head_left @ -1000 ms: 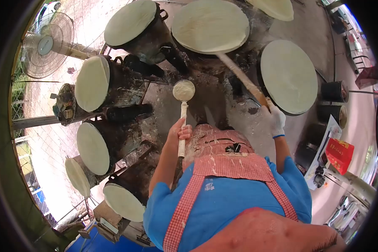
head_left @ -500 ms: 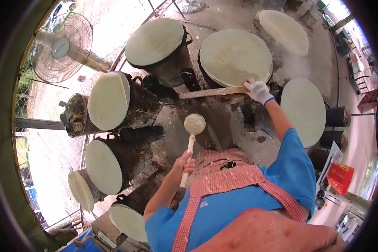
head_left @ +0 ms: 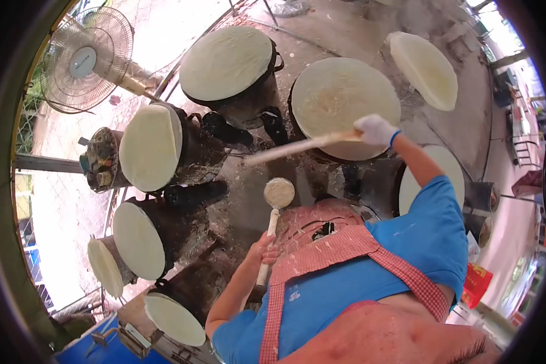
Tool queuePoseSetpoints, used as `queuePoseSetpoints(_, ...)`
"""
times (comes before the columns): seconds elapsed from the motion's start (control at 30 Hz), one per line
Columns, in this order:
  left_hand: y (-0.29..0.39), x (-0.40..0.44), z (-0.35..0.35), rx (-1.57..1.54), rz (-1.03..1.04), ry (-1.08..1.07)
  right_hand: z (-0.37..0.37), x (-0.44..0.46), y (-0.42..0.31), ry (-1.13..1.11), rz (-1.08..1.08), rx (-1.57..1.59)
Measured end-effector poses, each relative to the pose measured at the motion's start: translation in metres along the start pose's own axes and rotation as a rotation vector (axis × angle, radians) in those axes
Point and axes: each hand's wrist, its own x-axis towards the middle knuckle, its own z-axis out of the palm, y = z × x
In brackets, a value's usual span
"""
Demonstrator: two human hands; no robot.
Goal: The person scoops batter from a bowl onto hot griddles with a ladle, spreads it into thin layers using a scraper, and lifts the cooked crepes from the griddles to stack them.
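The long-handled ladle (head_left: 273,219) has pale goo (head_left: 279,192) in it. A long wooden stick (head_left: 303,146) slants partly over a big white circle (head_left: 346,100).

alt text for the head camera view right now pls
A gloved right hand grips a long wooden stick beside or over a large pale round sheet, while the bare left hand holds a ladle by its handle. Dark drums topped with similar sheets stand around, with a fan at upper left.
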Motion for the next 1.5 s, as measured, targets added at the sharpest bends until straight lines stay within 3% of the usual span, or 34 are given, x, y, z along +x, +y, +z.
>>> queuePoseSetpoints(0.07,-0.002,0.001,0.006,-0.051,0.007,-0.020,-0.038,0.031,0.032,0.019,-0.036,0.090)
queuePoseSetpoints(0.13,-0.003,-0.005,0.031,-0.012,0.047,0.036,-0.072,0.073,0.080,0.073,-0.090,-0.054)
queuePoseSetpoints(0.2,-0.004,-0.003,0.047,0.026,0.080,0.086,-0.120,0.094,0.111,0.227,0.003,0.145)
queuePoseSetpoints(0.27,-0.001,0.001,0.057,0.003,0.091,0.081,-0.164,0.120,0.168,0.225,0.072,0.246)
queuePoseSetpoints(0.33,0.001,0.002,0.076,0.040,0.135,0.125,-0.228,0.100,0.173,0.219,0.188,0.358)
queuePoseSetpoints(0.4,0.006,0.008,0.086,0.085,0.165,0.162,-0.269,0.070,0.200,0.431,0.047,0.284)
queuePoseSetpoints(0.47,0.015,0.018,0.083,0.143,0.100,0.209,-0.289,0.034,0.213,0.563,0.517,0.655)
queuePoseSetpoints(0.5,0.021,0.021,0.081,0.002,0.041,0.145,-0.283,0.011,0.242,0.670,0.502,0.762)
queuePoseSetpoints(0.57,0.030,0.032,0.065,-0.160,-0.122,-0.156,-0.259,-0.038,0.279,0.849,0.614,0.680)
queuePoseSetpoints(0.67,0.041,0.049,0.056,-0.147,-0.265,-0.509,-0.203,-0.095,0.327,1.052,0.900,0.687)
queuePoseSetpoints(0.73,0.048,0.054,0.072,-0.115,-0.271,-0.624,-0.154,-0.121,0.328,1.215,1.008,0.978)
queuePoseSetpoints(0.77,0.047,0.047,0.088,-0.189,-0.199,-0.460,-0.134,-0.125,0.320,1.339,1.013,1.053)
queuePoseSetpoints(0.8,0.047,0.045,0.096,-0.226,-0.176,-0.395,-0.086,-0.136,0.356,1.375,0.992,0.997)
queuePoseSetpoints(0.9,0.048,0.038,0.118,-0.297,-0.068,-0.202,0.025,-0.141,0.403,1.624,1.199,1.025)
queuePoseSetpoints(0.97,0.047,0.034,0.121,-0.314,0.003,-0.120,0.037,-0.136,0.370,1.608,1.293,1.090)
queuePoseSetpoints(1.03,0.047,0.035,0.114,-0.325,-0.038,-0.231,0.117,-0.149,0.448,1.550,1.557,0.992)
queuePoseSetpoints(1.1,0.045,0.036,0.111,-0.375,-0.039,-0.212,0.141,-0.177,0.482,0.843,1.606,0.614)
queuePoseSetpoints(1.13,0.049,0.048,0.087,-0.249,-0.049,-0.195,0.130,-0.173,0.479,0.599,1.561,0.398)
queuePoseSetpoints(1.17,0.045,0.053,0.065,-0.148,-0.028,-0.167,0.120,-0.169,0.472,0.515,1.506,0.271)
queuePoseSetpoints(1.27,0.023,0.031,0.145,0.029,0.413,0.436,0.070,-0.125,0.423,0.527,1.391,0.044)
queuePoseSetpoints(1.3,0.024,0.035,0.112,-0.226,0.275,0.049,0.047,-0.104,0.400,0.578,1.349,-0.021)
queuePoseSetpoints(1.37,0.020,0.034,0.104,-0.270,0.340,0.064,0.007,-0.057,0.330,0.663,1.203,-0.058)
queuePoseSetpoints(1.4,0.015,0.031,0.094,-0.336,0.385,-0.106,-0.005,-0.029,0.286,0.658,1.098,-0.030)
queuePoseSetpoints(1.5,0.005,0.015,0.069,-0.443,0.414,-0.143,-0.010,0.056,0.145,0.560,0.708,0.203)
